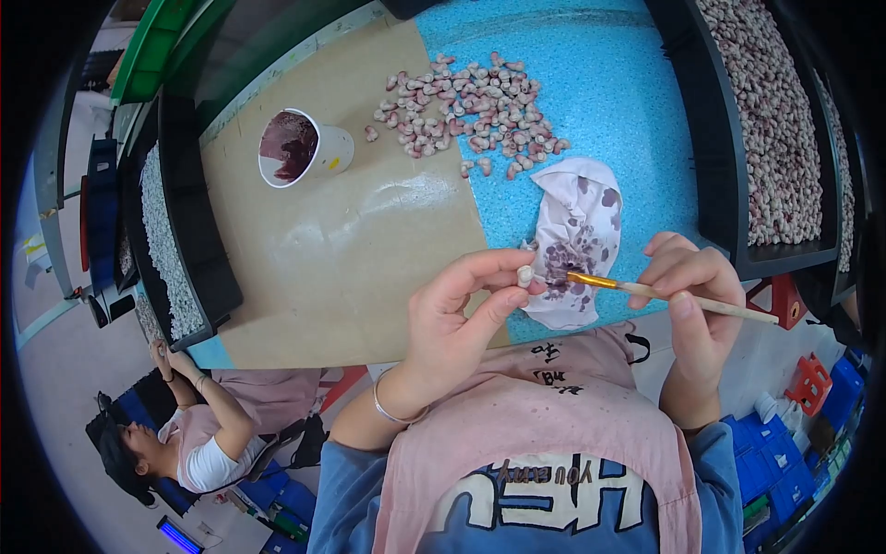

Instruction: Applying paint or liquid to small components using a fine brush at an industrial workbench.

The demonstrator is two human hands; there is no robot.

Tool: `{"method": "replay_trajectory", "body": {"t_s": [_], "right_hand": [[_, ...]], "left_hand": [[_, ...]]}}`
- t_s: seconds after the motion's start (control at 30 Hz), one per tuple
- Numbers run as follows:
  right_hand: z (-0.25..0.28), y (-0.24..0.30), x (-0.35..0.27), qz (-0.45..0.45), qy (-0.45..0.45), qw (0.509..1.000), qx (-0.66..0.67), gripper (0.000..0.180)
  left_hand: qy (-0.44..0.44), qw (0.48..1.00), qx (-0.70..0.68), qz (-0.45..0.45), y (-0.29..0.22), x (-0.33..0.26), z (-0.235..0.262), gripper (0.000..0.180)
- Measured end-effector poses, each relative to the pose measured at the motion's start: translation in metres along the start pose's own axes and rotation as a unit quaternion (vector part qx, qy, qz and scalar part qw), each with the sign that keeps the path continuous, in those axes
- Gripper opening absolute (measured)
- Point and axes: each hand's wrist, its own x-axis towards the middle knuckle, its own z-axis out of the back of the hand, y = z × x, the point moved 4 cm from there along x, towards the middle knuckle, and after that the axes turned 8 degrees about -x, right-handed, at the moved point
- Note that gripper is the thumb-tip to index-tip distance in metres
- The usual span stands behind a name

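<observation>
My left hand (452, 319) pinches a small white bead (525, 274) over the table's near edge, right hand (694, 305) grips the paintbrush (646, 291); loose pinch risks dropping it, excess paint smearing my fingertips (509, 297).

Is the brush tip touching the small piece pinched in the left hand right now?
Touching. The head view shows the brush bristles pressed against the small white piece held by the left hand, with no gap between them.
</observation>
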Motion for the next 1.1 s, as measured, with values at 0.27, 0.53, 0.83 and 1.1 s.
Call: {"method": "replay_trajectory", "body": {"t_s": [0.27, 0.53, 0.83, 1.1], "right_hand": [[0.006, -0.004, 0.001, -0.001, -0.022, 0.999, 0.029, 0.009], [0.012, -0.013, -0.002, -0.025, -0.041, 0.998, 0.044, 0.011], [0.016, -0.019, -0.011, -0.039, -0.071, 0.996, 0.022, 0.014], [0.014, -0.027, -0.009, -0.093, -0.064, 0.993, 0.028, 0.012]], "left_hand": [[0.007, 1.0, -0.007, -0.005, -0.002, 0.004, -0.006, 0.024], [-0.017, 0.998, 0.033, 0.047, 0.001, 0.013, -0.006, 0.022], [-0.018, 0.964, 0.008, -0.266, -0.104, 0.145, 0.023, 0.018], [-0.104, 0.914, 0.375, -0.114, -0.018, 0.083, 0.045, 0.017]]}}
